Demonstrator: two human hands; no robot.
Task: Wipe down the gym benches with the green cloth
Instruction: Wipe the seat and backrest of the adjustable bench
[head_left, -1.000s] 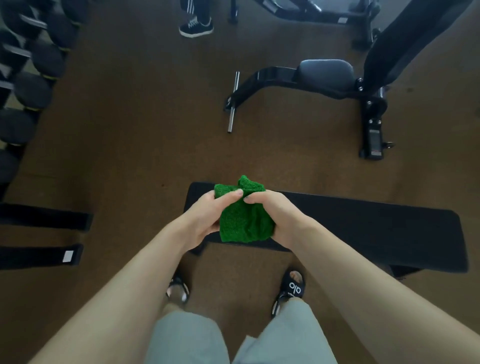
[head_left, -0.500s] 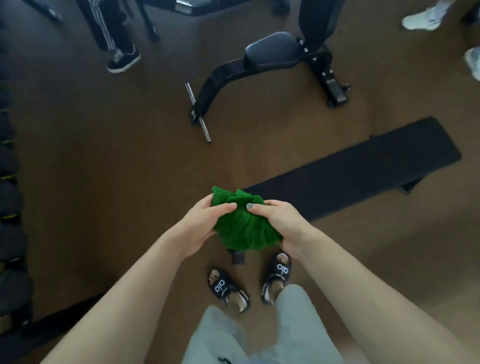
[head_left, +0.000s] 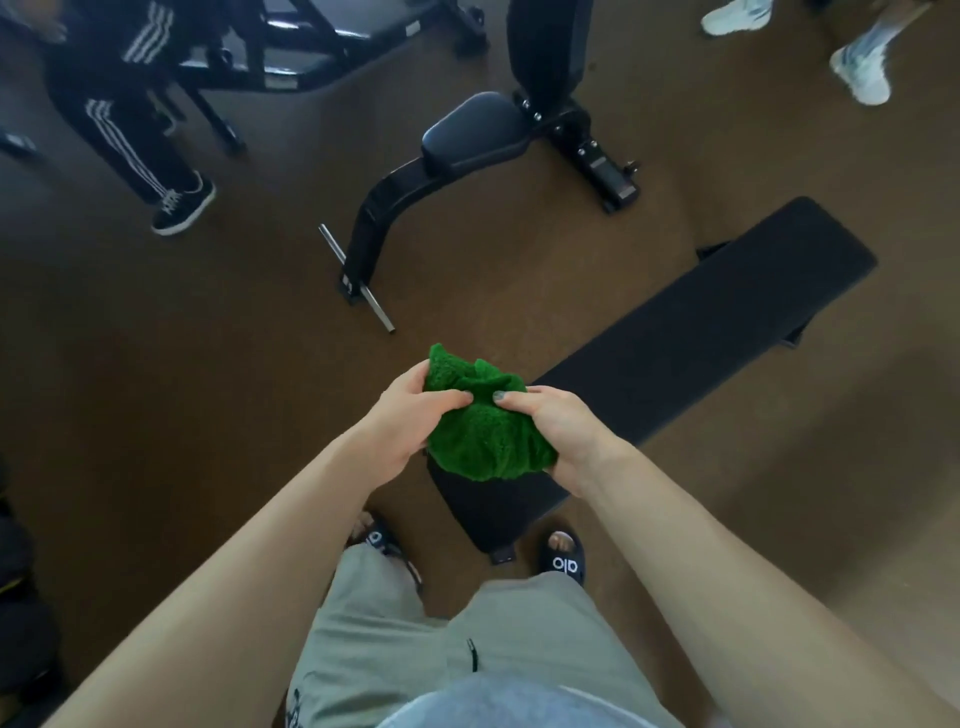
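Both hands are wrapped around the green cloth (head_left: 483, 436), a thick, nubbly terry rag bunched into a lumpy ball. The left hand (head_left: 410, 423) grips its left side with fingers curled over the top edge and the thumb pressed into the pile; the right hand (head_left: 558, 431) clutches the right side, thumb laid across the front, the nail painted a pale shade. The cloth is held up in the air between them, above the near end of the flat bench (head_left: 701, 322), not touching it as far as I can tell.

That bench is a long, narrow rectangular pad in matte black vinyl with rounded corners, running diagonally away to the right. Under it the floor (head_left: 182, 364) is a dull brown, faintly speckled, like rubber matting. The person wears loose, light grey-green shorts and black slide sandals (head_left: 563, 558) with white lettering on the strap.

Further off stands an adjustable bench (head_left: 478, 137) with a smooth, padded black seat, an upright back pad, a curved black steel frame and a bare metal crossbar at its foot. Beyond it, someone's legs in black trousers with white side stripes (head_left: 130, 140) and dark sneakers; at the top right, pale trainers (head_left: 860, 73).
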